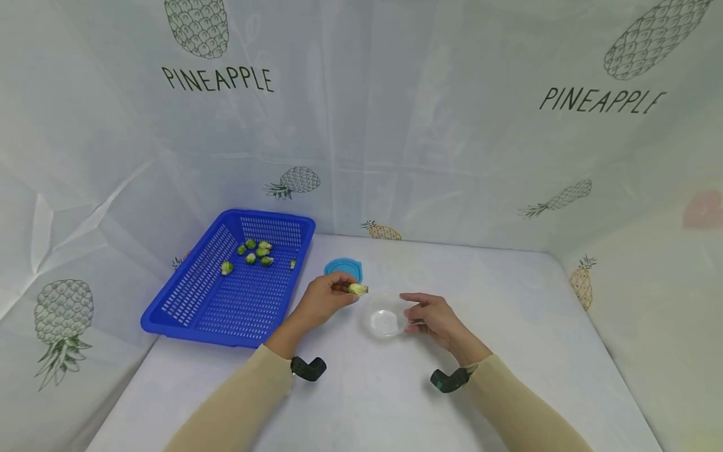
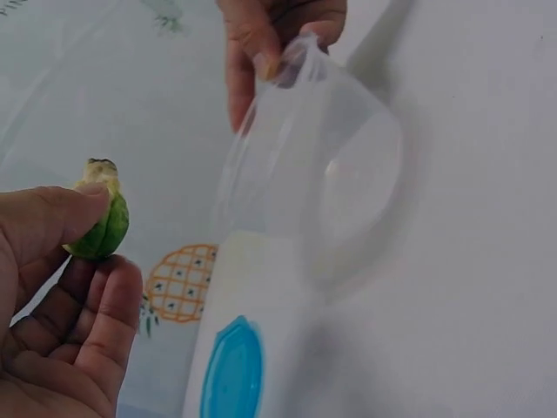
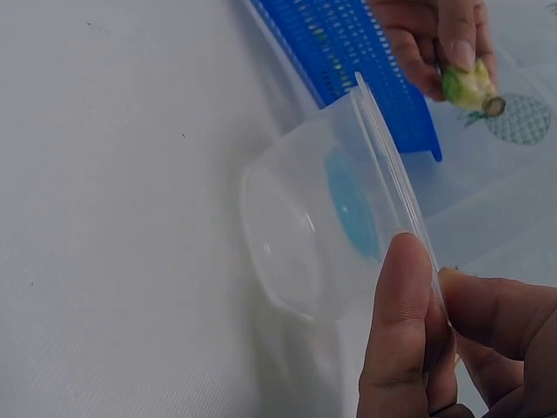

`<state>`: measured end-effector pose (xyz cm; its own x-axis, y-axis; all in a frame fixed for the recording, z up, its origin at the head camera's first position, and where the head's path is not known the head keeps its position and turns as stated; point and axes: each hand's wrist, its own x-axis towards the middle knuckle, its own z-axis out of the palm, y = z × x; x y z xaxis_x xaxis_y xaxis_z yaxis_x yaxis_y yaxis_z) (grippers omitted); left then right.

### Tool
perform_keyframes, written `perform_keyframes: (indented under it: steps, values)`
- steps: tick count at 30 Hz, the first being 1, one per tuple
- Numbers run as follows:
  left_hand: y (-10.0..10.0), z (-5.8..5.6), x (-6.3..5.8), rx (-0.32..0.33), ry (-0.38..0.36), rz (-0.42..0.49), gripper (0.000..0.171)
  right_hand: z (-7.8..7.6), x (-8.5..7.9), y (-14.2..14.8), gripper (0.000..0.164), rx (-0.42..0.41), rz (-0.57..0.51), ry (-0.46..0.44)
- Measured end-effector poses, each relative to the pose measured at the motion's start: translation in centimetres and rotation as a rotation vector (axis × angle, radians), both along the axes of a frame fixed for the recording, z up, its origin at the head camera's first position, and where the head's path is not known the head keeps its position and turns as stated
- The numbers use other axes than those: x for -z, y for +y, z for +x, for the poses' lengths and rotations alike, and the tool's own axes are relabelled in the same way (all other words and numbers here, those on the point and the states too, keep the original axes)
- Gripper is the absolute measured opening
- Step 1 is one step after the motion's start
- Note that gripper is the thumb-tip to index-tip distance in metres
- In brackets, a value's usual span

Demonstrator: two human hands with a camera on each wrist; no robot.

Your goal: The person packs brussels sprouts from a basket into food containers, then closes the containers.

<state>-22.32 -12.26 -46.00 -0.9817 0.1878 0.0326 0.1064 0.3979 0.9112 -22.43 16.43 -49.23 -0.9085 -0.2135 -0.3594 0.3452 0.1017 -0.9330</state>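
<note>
Between thumb and fingers, my left hand (image 1: 324, 298) pinches a Brussels sprout (image 2: 104, 218), its pale cut stem pointing up in the left wrist view. The sprout is above and just left of a clear plastic container (image 3: 296, 209). My right hand (image 1: 437, 319) grips that container by its rim on the right side, thumb and fingers on either face of the rim. No sprout shows inside the container. Behind the left hand, a blue lid (image 1: 343, 269) lies on the table, partly covered by that hand in the head view.
A blue perforated basket (image 1: 226, 339) stands at the left with several Brussels sprouts (image 1: 262, 251) toward its back. The white table (image 1: 361, 402) meets a pineapple-print cloth (image 1: 440, 125) hanging behind and at both sides.
</note>
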Motion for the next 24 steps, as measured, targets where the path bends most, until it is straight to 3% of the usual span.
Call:
perform_keyframes:
  steps: [9, 15, 24]
  values:
    - [2.0, -0.7, 1.9, 0.049, -0.005, -0.012, 0.028, -0.2, 0.2, -0.3, 0.055, 0.016, 0.015, -0.015]
    - [2.8, -0.8, 2.7, 0.063, 0.025, -0.074, 0.027, -0.1, 0.1, -0.3, 0.054, 0.022, 0.021, -0.023]
    - [3.6, -1.0, 3.1, 0.11, 0.058, -0.145, 0.026, 0.1, -0.2, -0.3, 0.056, 0.003, 0.006, -0.013]
